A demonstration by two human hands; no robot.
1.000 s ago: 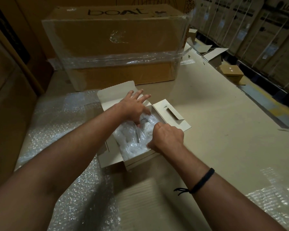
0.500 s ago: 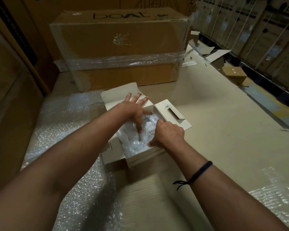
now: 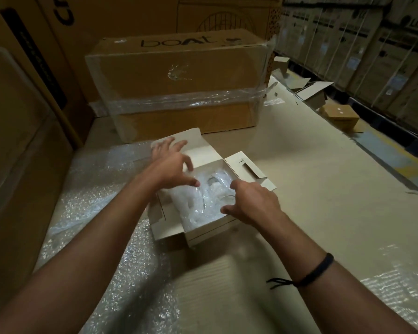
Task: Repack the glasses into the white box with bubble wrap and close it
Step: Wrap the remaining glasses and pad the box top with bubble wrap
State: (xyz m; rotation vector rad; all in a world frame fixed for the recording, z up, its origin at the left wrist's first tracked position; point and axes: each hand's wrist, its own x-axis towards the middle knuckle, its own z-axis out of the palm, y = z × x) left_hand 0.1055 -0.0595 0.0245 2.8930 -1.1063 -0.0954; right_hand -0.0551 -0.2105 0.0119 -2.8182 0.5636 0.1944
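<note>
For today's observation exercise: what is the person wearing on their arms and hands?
No sleeves or gloves show on the left hand or right hand. A thin black wristband with loose ends circles the right wrist.

Cartons and cardboard around a packing bench

At 12 o'clock a large brown carton (image 3: 179, 75) marked "boAt" stands on the cardboard-covered bench (image 3: 311, 184), with a band of clear film (image 3: 191, 100) wrapped around its middle. Behind it, at the top edge, a bigger carton (image 3: 227, 13) shows a line drawing of a fan. Tall brown cartons (image 3: 22, 116) fill the side from 9 to 11 o'clock. At 2 o'clock a small closed brown box (image 3: 340, 116) sits near the bench's far edge, just beside an open, flapped carton (image 3: 314, 92). A little open box (image 3: 281, 63) lies further back at 1 o'clock. Strapped cartons with LG logos (image 3: 372, 44) are stacked in a row from 1 to 3 o'clock.
</note>
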